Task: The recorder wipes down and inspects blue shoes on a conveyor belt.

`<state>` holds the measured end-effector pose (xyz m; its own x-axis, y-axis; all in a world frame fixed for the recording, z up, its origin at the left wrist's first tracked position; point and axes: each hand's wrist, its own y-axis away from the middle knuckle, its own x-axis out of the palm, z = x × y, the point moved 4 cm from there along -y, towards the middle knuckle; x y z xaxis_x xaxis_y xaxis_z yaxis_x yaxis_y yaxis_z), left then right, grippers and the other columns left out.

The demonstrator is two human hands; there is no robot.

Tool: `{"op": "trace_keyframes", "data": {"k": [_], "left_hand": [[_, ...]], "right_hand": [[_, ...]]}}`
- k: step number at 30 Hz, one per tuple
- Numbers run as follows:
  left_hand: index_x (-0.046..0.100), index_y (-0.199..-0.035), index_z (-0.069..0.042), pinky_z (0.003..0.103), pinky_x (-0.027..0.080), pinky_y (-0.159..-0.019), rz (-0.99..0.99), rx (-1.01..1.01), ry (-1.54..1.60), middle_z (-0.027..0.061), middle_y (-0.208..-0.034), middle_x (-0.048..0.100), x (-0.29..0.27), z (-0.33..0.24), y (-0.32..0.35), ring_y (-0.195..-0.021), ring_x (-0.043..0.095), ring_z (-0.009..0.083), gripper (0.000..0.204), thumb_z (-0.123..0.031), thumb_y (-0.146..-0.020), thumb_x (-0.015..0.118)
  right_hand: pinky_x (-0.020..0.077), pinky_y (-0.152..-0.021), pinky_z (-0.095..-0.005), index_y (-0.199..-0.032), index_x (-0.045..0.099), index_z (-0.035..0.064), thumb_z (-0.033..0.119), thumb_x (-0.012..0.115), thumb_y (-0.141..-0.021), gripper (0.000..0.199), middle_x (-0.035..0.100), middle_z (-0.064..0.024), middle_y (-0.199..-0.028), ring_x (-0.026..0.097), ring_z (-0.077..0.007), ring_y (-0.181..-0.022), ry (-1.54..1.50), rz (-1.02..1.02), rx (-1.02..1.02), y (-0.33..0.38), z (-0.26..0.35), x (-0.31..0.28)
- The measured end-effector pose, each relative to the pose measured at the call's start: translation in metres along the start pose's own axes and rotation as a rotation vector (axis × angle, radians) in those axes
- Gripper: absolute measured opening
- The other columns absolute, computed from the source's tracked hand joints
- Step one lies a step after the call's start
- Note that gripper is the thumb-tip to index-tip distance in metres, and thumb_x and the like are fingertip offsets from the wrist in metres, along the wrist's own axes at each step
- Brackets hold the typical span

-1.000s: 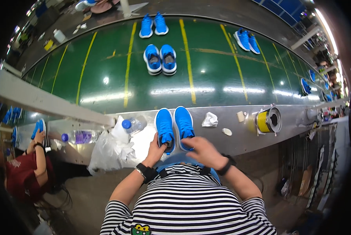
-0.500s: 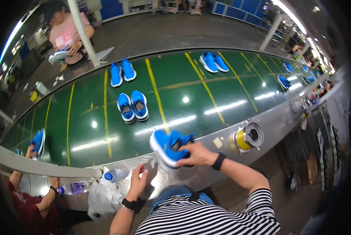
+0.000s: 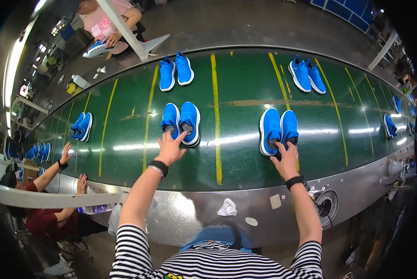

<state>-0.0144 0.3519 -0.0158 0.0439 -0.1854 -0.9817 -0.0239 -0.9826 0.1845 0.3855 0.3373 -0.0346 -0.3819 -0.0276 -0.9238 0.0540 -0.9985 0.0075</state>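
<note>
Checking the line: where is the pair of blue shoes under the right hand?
In the head view, the pair of blue shoes sits on the green conveyor belt, right of centre, heels touched by the right hand.

Wide green conveyor belt [image 3: 245,153] with yellow cross lines, pairs of blue shoes set in rows, near pair [image 3: 278,130], second near pair [image 3: 180,122], far pairs [image 3: 176,72] and [image 3: 307,74], another pair [image 3: 82,126] at left
</note>
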Motion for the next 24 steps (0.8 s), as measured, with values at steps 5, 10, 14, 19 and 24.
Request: {"op": "trace_keyframes", "data": {"k": [5,10,14,19,24], "left_hand": [[0.051,-0.119,-0.026,0.056,0.031,-0.091,0.212,-0.172,-0.105,0.0218,-0.118,0.045,0.020,0.007,-0.040,-0.110,0.043,0.0375,0.058,-0.044,-0.067,0.068],[0.062,-0.104,-0.017,0.045,0.037,-0.079,0.070,0.027,-0.032,0.0168,-0.102,0.054,0.012,0.003,-0.008,-0.097,0.050,0.0316,0.048,-0.047,-0.067,0.068],[0.064,-0.092,-0.014,0.042,0.037,-0.073,-0.075,0.223,0.152,0.0157,-0.090,0.052,-0.018,-0.022,0.095,-0.087,0.050,0.0317,0.038,-0.038,-0.064,0.072],[0.065,-0.088,-0.017,0.041,0.035,-0.073,0.071,0.231,0.150,0.0118,-0.086,0.050,-0.005,-0.039,0.222,-0.086,0.048,0.0283,0.035,-0.034,-0.059,0.074],[0.063,-0.096,-0.019,0.044,0.033,-0.081,0.138,0.210,0.107,0.0181,-0.097,0.047,0.048,-0.045,0.287,-0.092,0.044,0.0332,0.035,-0.019,-0.062,0.069]], "right_hand": [[0.0366,-0.086,-0.0386,-0.103,0.054,0.0064,0.008,0.068,-0.067,0.039,0.046,-0.0151,-0.104,0.044,-0.0314,-0.101,-0.455,-0.135,-0.083,0.078,0.031,-0.011],[0.0429,-0.079,-0.0325,-0.096,0.059,0.0055,0.011,0.067,-0.070,0.027,0.053,-0.0101,-0.092,0.052,-0.0260,-0.088,-0.748,0.181,0.079,0.165,0.065,0.030],[0.0388,-0.086,-0.0370,-0.110,0.055,0.0094,0.014,0.072,-0.067,0.047,0.043,-0.0169,-0.110,0.044,-0.0322,-0.101,-0.757,0.167,0.025,0.202,0.099,0.063],[0.0388,-0.086,-0.0396,-0.105,0.057,0.0098,0.006,0.063,-0.069,0.037,0.048,-0.0170,-0.108,0.046,-0.0339,-0.100,-0.434,0.074,-0.165,0.199,0.116,0.093],[0.0459,-0.065,-0.0282,-0.089,0.061,0.0076,-0.006,0.053,-0.071,0.024,0.057,-0.0100,-0.089,0.058,-0.0228,-0.078,-0.622,-0.132,-0.029,0.186,0.100,0.073]]}}
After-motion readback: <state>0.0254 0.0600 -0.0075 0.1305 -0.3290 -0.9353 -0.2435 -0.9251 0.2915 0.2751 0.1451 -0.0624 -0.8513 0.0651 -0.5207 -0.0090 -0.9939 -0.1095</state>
